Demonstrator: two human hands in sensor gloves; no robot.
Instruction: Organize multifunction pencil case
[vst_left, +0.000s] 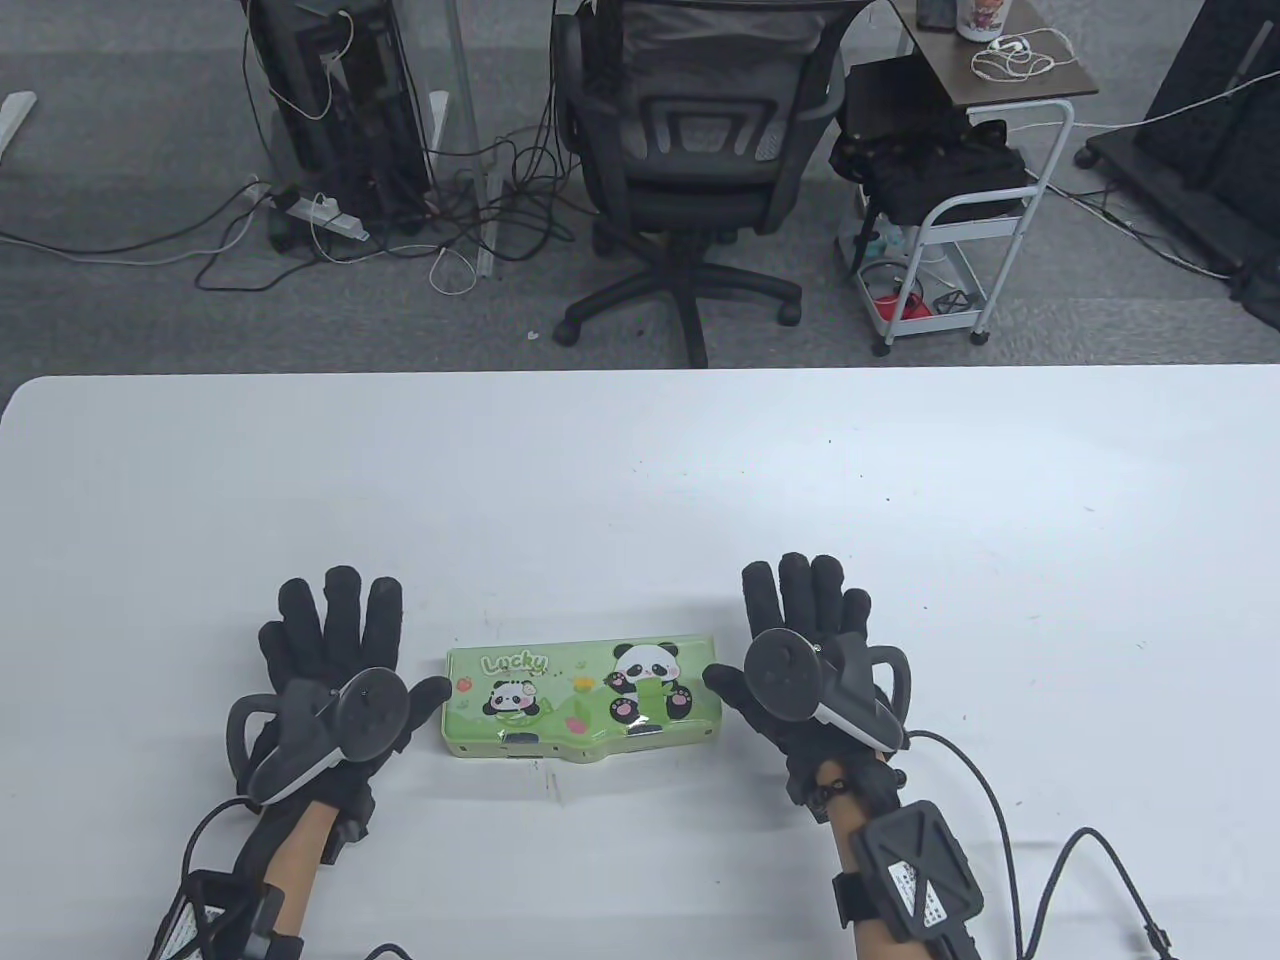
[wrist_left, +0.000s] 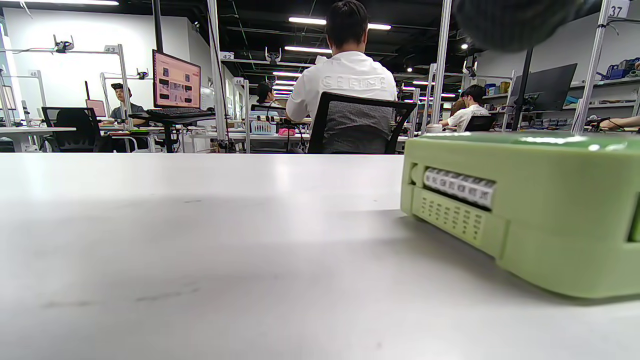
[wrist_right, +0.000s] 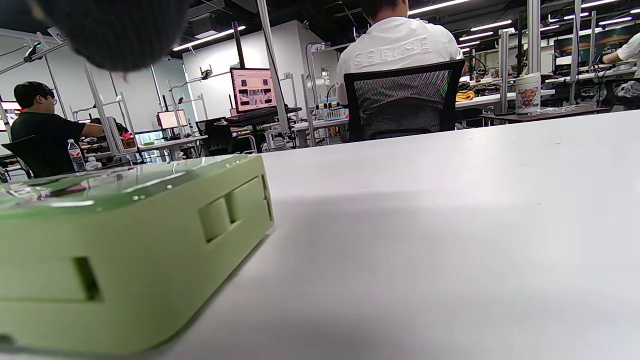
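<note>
On either side of the case, black-gloved fingers (vst_left: 340, 610) lie straight and spread flat on the white tabletop (vst_left: 640, 470), holding nothing. The left hand (vst_left: 335, 670) rests just left of the green plastic pencil case printed with pandas and the word "Lucky" (vst_left: 583, 697), its thumb reaching to the case's left end; whether it touches cannot be told. The right hand (vst_left: 810, 650) lies just right of the case, its thumb at the right end. The case sits closed and flat, lengthwise left to right, near the tabletop's near edge, between both hands. A grey tracker is strapped to the back of each hand. Beyond the far edge stand a black mesh office chair (vst_left: 690, 150) and, to its right, a white wheeled cart (vst_left: 950, 250).
</note>
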